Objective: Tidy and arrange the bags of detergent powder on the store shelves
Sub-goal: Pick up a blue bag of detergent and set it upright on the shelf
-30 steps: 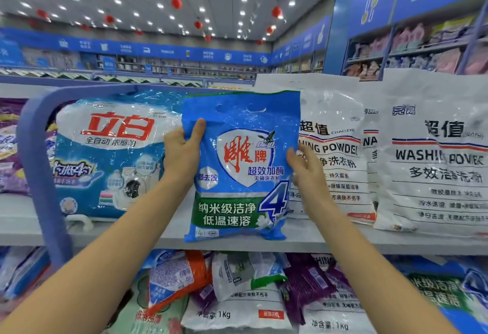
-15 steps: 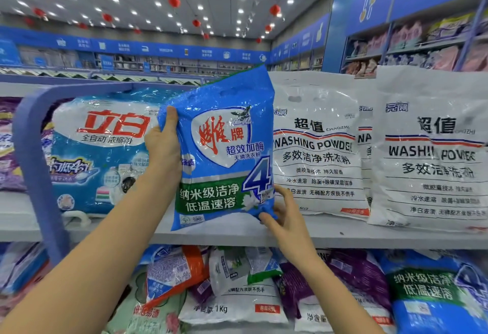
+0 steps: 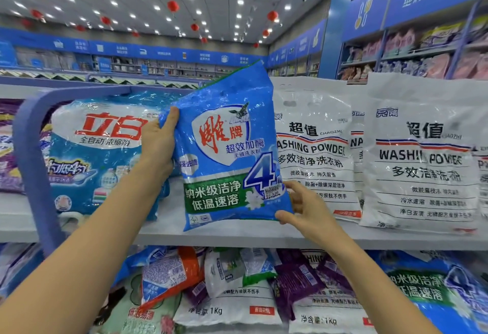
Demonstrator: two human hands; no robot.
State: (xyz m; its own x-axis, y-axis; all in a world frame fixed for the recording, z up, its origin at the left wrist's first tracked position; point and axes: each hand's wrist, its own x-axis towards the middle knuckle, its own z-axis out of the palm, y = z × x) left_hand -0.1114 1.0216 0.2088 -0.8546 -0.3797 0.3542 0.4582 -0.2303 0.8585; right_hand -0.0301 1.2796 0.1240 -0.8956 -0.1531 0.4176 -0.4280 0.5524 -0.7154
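A blue detergent bag [image 3: 227,149] with a red logo and a green band stands tilted on the white upper shelf [image 3: 237,236], its top leaning right. My left hand [image 3: 158,143] grips its upper left edge, thumb on the front. My right hand [image 3: 303,207] pinches its lower right corner. To the left stands a larger light-blue bag [image 3: 97,154]. To the right stand white washing powder bags [image 3: 314,149] [image 3: 422,159], upright in a row.
A blue curved shelf divider [image 3: 29,154] rises at the left, with purple bags [image 3: 8,149] beyond it. The lower shelf holds a jumble of orange [image 3: 169,278], white [image 3: 237,288], purple [image 3: 295,281] and blue bags [image 3: 422,288]. More shelving stands at the far right.
The blue bag has tipped from upright to leaning right. My right hand dropped from its right side to its lower right corner. My left hand kept its hold on the left edge.
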